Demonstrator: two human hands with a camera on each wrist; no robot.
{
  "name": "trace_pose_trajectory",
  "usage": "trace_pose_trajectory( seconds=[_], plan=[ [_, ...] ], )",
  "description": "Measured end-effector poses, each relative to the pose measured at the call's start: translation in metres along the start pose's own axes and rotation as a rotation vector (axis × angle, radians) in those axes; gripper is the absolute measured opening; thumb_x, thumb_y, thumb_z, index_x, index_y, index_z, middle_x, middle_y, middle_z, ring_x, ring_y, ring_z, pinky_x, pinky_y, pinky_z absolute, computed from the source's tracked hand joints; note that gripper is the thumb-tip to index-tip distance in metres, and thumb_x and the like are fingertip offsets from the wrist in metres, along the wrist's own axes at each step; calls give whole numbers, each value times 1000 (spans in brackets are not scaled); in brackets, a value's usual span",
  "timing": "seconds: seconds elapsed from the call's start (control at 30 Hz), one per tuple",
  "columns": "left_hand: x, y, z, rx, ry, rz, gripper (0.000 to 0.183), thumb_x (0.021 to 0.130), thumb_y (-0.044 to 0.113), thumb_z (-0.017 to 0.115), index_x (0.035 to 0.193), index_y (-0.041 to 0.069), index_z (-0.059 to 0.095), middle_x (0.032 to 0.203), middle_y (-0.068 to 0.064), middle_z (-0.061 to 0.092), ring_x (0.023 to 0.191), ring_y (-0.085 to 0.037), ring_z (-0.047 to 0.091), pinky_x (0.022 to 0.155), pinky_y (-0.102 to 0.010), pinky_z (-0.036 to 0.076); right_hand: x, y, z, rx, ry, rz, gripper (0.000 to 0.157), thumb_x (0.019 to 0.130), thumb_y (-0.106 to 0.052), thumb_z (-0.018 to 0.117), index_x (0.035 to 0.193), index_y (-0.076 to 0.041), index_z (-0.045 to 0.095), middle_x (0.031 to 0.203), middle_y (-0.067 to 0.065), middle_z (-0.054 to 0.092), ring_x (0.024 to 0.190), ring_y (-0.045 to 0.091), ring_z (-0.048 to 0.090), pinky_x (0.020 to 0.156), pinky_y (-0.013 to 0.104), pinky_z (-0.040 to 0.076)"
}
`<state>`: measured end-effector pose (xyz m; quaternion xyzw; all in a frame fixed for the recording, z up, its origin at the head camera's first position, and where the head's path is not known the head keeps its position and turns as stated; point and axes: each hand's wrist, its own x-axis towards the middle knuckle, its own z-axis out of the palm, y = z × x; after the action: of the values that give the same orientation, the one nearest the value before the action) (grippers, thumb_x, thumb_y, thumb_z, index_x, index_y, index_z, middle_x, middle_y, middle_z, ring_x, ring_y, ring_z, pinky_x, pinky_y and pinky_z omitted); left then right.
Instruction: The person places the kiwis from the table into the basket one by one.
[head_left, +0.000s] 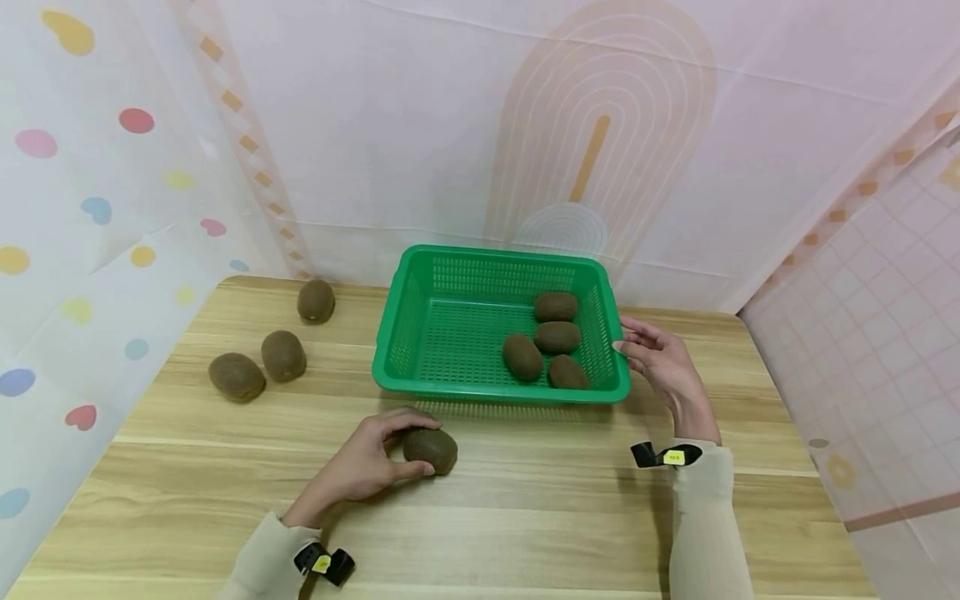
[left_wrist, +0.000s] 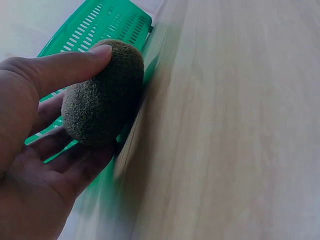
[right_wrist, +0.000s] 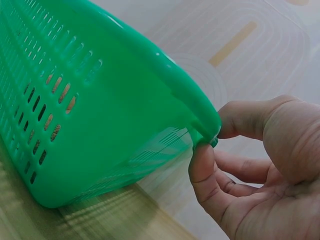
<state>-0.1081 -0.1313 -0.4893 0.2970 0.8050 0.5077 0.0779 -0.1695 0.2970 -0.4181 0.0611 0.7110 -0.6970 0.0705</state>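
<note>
Brown and fuzzy, a kiwi [head_left: 431,451] sits between the thumb and fingers of my left hand [head_left: 367,457], just in front of the green plastic basket [head_left: 491,392]. The left wrist view shows the thumb over the upper side of this kiwi [left_wrist: 102,95] and the fingers behind it. At the basket's right end, my right hand [head_left: 663,362] pinches the rim between thumb and fingers, seen closely in the right wrist view on the basket wall [right_wrist: 115,100]. Several kiwis [head_left: 557,337] lie inside the basket, gathered toward its right side.
To the left on the wooden table [head_left: 525,533] lie three more kiwis: one near the back edge [head_left: 316,301] and a pair, a rounder kiwi [head_left: 283,356] beside a longer kiwi [head_left: 237,377]. A patterned cloth [head_left: 390,125] hangs behind the table and at both sides.
</note>
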Motion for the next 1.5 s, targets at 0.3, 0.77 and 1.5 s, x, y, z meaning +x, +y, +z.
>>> trace_pose_trajectory(
  seconds=[0.3, 0.77, 1.5],
  plan=[
    [1, 2, 0, -7, 9, -13, 47, 71, 30, 83, 114, 24, 65, 114, 9, 61, 105, -13, 58, 89, -31, 52, 0, 1, -1, -1, 1, 8, 59, 87, -12, 68, 140, -7, 43, 114, 11, 51, 90, 11, 59, 74, 21, 54],
    [6, 18, -9, -7, 31, 18, 49, 71, 33, 82, 116, 22, 64, 117, 7, 60, 110, -12, 56, 93, -30, 50, 1, 0, 0, 11, 4, 15, 60, 86, -13, 69, 140, -7, 44, 111, 8, 53, 89, 10, 59, 72, 20, 53],
    [9, 83, -25, -15, 93, 75, 45, 73, 15, 81, 115, 10, 65, 118, -6, 62, 111, -18, 58, 89, -32, 53, 2, 0, -1, 14, 11, 14, 59, 86, -12, 69, 139, -7, 45, 111, 8, 54, 89, 10, 60, 72, 19, 53]
  ],
)
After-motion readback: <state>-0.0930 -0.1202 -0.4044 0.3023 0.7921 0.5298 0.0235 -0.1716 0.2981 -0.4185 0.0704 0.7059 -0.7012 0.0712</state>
